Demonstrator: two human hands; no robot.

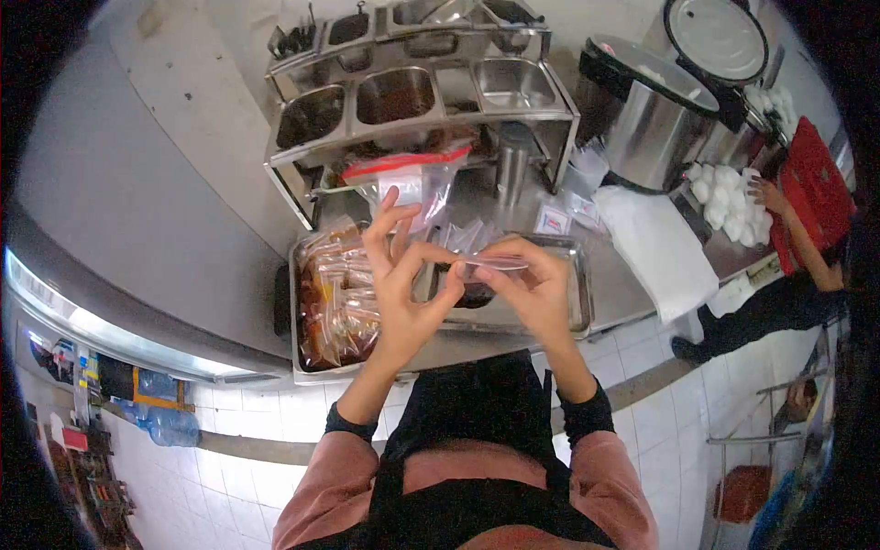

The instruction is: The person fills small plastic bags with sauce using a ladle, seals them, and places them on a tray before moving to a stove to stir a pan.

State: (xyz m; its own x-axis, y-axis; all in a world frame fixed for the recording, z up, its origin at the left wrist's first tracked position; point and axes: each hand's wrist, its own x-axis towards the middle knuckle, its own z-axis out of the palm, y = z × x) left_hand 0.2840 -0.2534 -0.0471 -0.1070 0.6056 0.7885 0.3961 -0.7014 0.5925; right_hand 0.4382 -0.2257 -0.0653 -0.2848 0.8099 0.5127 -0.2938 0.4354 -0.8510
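A small clear plastic bag (502, 263) is pinched between both hands above the counter, its top edge running sideways. My left hand (403, 284) grips its left end between thumb and index finger, the other fingers raised and spread. At the other end, my right hand (530, 286) holds it with thumb and fingers. Below the hands lies a steel tray (585, 298) with something dark in it, partly hidden. To the left, another steel tray (332, 370) carries several filled clear bags (341, 312) of reddish-brown contents. Behind my hands stands a larger red-topped zip bag (431, 188).
A steel rack (431, 137) with food pans stands at the back, a steel canister (514, 160) under it. Right are a large pot (651, 128), a white plastic sheet or bag (655, 247) and white cups (729, 197) touched by another person's hand (768, 194).
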